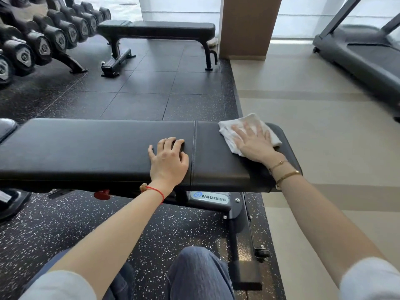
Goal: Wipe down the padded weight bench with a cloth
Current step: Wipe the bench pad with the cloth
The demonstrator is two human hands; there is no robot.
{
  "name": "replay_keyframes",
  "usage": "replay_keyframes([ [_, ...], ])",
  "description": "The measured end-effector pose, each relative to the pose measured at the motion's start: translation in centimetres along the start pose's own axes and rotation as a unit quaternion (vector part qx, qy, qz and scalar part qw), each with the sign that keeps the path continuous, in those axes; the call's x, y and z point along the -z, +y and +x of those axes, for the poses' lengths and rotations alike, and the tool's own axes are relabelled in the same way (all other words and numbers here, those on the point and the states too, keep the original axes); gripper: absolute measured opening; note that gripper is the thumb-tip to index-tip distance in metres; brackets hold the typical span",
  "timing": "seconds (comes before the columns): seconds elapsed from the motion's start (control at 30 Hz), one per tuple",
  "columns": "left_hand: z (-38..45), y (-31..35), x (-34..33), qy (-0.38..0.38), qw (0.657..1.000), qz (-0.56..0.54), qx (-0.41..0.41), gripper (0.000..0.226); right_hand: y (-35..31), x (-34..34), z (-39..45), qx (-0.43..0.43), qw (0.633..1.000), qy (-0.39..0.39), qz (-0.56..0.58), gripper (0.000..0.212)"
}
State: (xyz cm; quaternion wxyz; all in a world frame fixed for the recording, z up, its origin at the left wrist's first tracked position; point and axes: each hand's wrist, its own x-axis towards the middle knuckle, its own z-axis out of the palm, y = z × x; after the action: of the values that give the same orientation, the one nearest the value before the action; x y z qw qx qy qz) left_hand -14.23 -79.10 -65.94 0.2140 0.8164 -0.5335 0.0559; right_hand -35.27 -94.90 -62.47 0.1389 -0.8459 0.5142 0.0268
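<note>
A black padded weight bench stretches across the view in front of me, with a seam between its long pad and the short seat pad at the right. A white cloth lies on the seat pad near its far right end. My right hand presses flat on the cloth with fingers spread. My left hand rests on the long pad just left of the seam, fingertips bent against the padding, holding nothing.
A second black bench stands further back on the dark rubber floor. A rack of dumbbells fills the upper left. A treadmill sits at the upper right on the beige floor. A brown column rises behind.
</note>
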Motion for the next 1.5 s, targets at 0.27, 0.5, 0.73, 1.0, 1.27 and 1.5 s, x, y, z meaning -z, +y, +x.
replay_keyframes([
  [0.27, -0.1, 0.0, 0.1, -0.010, 1.000, -0.003, -0.001, 0.040, 5.1, -2.4, -8.2, -0.036, 0.996, 0.085, -0.001, 0.051],
  [0.5, -0.3, 0.4, 0.0, -0.013, 1.000, 0.000, -0.001, 0.042, 2.6, -3.0, -8.6, -0.035, 0.994, 0.100, -0.025, 0.052],
  [0.73, -0.2, 0.0, -0.1, -0.020, 1.000, 0.000, -0.006, 0.042, -5.3, -4.6, -8.3, 0.064, 0.994, 0.077, -0.043, 0.053],
  [1.0, 0.1, -1.8, 1.0, -0.024, 0.999, -0.013, -0.033, 0.045, -3.4, -3.1, -4.9, 0.009, 0.997, 0.066, -0.031, 0.052],
  [1.27, 0.7, -7.9, 3.3, 0.026, 0.999, 0.014, 0.025, 0.041, -10.7, -2.8, 0.5, 0.038, 0.999, 0.017, -0.011, 0.053],
  [1.5, 1.0, -11.0, 3.7, 0.018, 0.996, 0.028, 0.082, 0.042, -11.3, -4.8, -2.8, 0.175, 0.983, 0.049, -0.027, 0.051],
])
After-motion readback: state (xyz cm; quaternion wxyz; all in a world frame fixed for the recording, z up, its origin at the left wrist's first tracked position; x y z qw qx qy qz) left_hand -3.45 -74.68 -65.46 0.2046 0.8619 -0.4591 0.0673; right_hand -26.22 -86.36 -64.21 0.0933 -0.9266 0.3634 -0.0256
